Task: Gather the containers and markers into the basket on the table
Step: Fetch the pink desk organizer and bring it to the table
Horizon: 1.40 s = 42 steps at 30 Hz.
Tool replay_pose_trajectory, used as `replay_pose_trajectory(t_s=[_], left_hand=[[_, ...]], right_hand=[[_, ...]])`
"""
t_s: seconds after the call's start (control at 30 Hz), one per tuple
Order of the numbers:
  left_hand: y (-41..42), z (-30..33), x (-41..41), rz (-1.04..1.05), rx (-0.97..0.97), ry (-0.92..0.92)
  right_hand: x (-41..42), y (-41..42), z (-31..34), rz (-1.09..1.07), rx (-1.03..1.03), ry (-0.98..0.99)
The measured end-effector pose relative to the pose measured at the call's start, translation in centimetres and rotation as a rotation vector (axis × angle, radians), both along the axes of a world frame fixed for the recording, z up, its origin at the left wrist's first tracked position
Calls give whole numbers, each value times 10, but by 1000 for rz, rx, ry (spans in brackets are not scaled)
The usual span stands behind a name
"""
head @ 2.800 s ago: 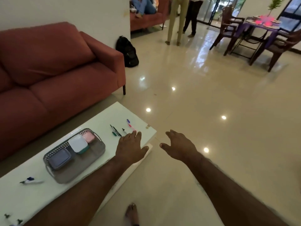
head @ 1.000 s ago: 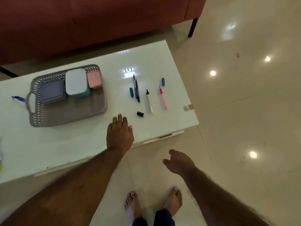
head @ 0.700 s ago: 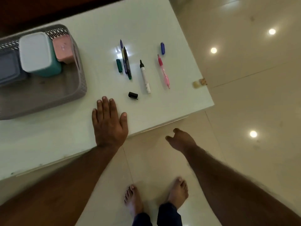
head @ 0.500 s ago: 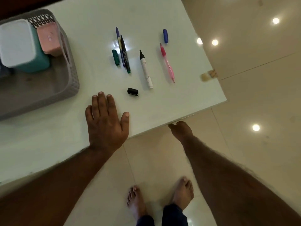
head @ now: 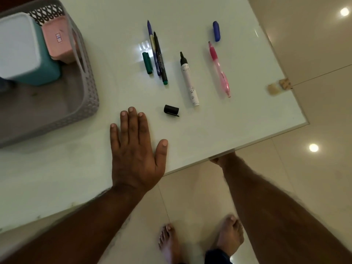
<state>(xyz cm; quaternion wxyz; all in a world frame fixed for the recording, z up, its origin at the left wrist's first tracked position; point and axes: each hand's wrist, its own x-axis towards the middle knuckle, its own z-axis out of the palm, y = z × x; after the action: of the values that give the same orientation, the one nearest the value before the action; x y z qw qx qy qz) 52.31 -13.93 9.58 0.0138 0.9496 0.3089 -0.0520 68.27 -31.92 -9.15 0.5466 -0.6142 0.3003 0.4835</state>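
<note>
A grey lattice basket (head: 89,96) stands at the left of the white table (head: 247,115). Inside it are a teal container with a white lid (head: 21,46) and a pink container (head: 57,42). To its right lie a blue marker (head: 152,44), a dark marker with a green end (head: 161,60), a green cap (head: 147,62), a white marker (head: 188,77), a black cap (head: 171,109), a pink marker (head: 219,69) and a blue cap (head: 216,31). My left hand (head: 135,155) rests flat on the table, holding nothing, just left of the black cap. My right hand (head: 222,159) is at the table's front edge, mostly hidden under it.
The table's front edge runs diagonally from lower left to a corner at the right (head: 306,122). A small tan patch (head: 274,88) sits at the right edge. Below is glossy tiled floor (head: 314,187) with my bare feet (head: 228,237).
The view has tilted down and closed in on the table. My left hand has stayed flat near the black cap. My right hand has risen to the table's front edge and slipped under it.
</note>
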Motion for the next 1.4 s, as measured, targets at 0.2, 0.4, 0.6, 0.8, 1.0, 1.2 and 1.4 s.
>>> replay_pose_trajectory(t_s=[0.2, 0.4, 0.6, 0.8, 1.0, 1.2, 1.4], left_hand=[[0, -1, 0, -10, 7, -21], [0, -1, 0, -14, 9, -23], [-1, -1, 1, -12, -13, -38], [-2, -1, -2, -13, -9, -55], [-3, 0, -3, -18, -29, -62], [-11, 7, -1, 32, -67, -39], [-15, 17, -30, 5, -162, -84]], right_hand=[[1, 4, 14, -208, 58, 44], [-23, -39, 20, -233, -156, 50], [-66, -103, 37, -359, -270, 115], [-112, -148, 70, -427, -379, 5], [-133, -151, 122, -443, -415, -210], [-133, -156, 172, -371, -489, -566], [-107, -136, 239, -181, -352, -899]])
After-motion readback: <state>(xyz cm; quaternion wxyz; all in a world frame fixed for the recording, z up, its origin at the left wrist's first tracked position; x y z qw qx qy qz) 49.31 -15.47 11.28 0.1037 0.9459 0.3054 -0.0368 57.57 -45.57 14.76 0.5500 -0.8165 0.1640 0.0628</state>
